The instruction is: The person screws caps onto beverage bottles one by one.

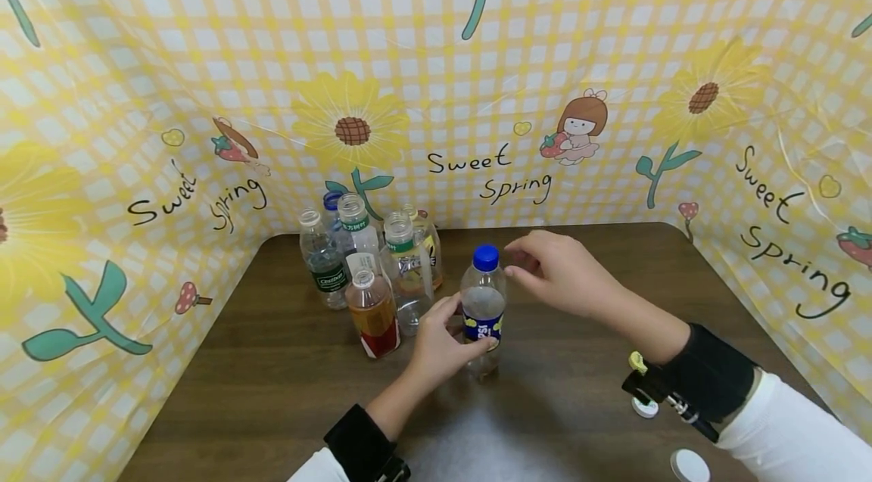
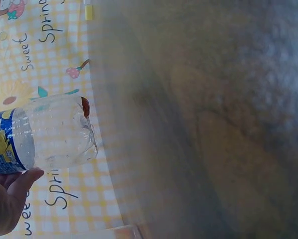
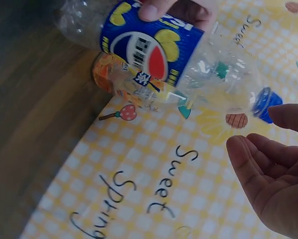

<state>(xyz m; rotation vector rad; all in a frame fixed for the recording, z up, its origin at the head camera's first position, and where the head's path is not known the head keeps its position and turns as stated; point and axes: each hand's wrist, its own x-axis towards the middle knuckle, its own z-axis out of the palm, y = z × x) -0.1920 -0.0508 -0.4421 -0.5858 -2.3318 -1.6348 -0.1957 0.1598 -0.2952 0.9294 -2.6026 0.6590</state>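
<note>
A clear plastic Pepsi bottle (image 1: 482,294) with a blue label stands upright on the brown table, its blue cap (image 1: 487,258) in place. My left hand (image 1: 441,349) grips the bottle round its label, thumb on the near side. In the left wrist view, the lower part of the bottle (image 2: 57,132) looks see-through. My right hand (image 1: 564,272) is beside the cap, fingers loosely bent. The right wrist view shows a fingertip right at the edge of the blue cap (image 3: 265,103), with the other fingers of the right hand (image 3: 276,172) apart from it.
Left of the Pepsi bottle several uncapped bottles cluster, among them a Cestbon water bottle (image 1: 327,266) and one with amber drink (image 1: 373,317). A yellow cap (image 1: 637,362) and two white caps, one nearer (image 1: 690,464), lie by my right forearm. Checked cloth (image 1: 422,28) walls the table.
</note>
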